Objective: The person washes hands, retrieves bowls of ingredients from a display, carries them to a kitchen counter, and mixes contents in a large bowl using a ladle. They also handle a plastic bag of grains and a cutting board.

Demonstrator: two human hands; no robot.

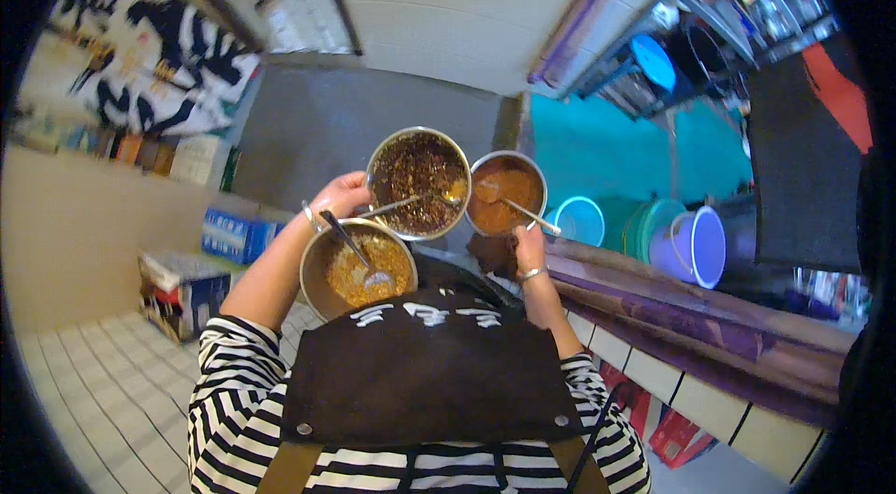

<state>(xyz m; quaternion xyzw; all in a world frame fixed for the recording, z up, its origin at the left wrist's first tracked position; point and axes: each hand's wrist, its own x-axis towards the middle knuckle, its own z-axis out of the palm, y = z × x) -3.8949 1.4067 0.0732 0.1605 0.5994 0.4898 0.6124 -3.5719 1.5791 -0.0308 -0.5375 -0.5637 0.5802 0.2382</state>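
Observation:
My left hand (348, 194) grips the left side of a round metal pot (414, 151) of dark, seedy chili flakes in oil. A metal spoon (402, 204) rests in it, with some yellow matter by its bowl. Under my left forearm, close to my apron, sits a second metal pot (316, 276) of yellowish chopped food with a dark-handled spoon (348, 239). My right hand (530, 249) holds the near edge of a smaller metal pot (542, 180) of reddish-brown paste. A light-handled spoon (521, 208) leans out of it, close to my thumb. Some fingers of both hands are hidden.
Right of me, beyond a purple-brown ledge (672, 312), stand a purple bucket (700, 249), a green bucket (654, 214) and a light-blue basin (582, 220). A loaded shelf (700, 39) rises behind. Boxes (185, 294) and a blue carton (234, 235) stand left on the tiled floor.

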